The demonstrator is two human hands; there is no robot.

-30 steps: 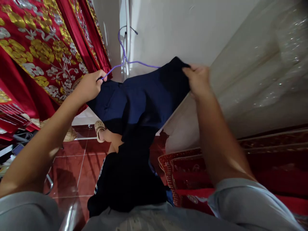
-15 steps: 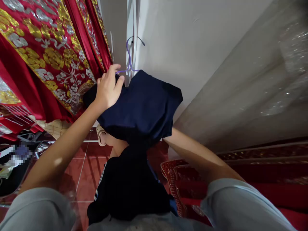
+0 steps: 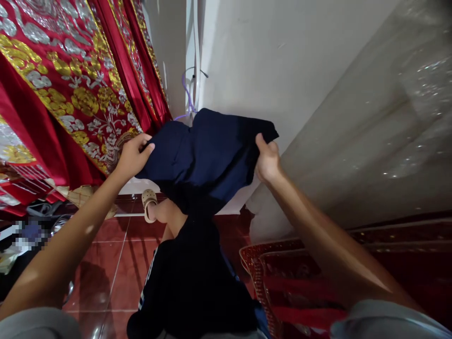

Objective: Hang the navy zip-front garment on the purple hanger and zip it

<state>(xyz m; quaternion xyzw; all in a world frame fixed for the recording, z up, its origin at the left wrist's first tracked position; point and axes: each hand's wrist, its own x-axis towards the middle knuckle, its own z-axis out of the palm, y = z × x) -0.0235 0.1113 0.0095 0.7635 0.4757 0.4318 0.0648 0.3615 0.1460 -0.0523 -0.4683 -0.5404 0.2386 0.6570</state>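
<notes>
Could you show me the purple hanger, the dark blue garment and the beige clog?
Purple hanger point(image 3: 189, 98), head view: its hook's stem.
Dark blue garment point(image 3: 216, 150), head view: middle of the cloth.
Beige clog point(image 3: 149, 196), head view: holed upper.

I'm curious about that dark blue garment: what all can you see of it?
The dark blue garment looks like soft, plain cloth, with a notch in its upper edge. It is spread sideways, with folds and shadow across the front; its lower end blends into the black shorts. The left hand holds one side, the right hand the other. A purple hanger shows just above the notch; whether it sits inside the cloth is hidden.
</notes>
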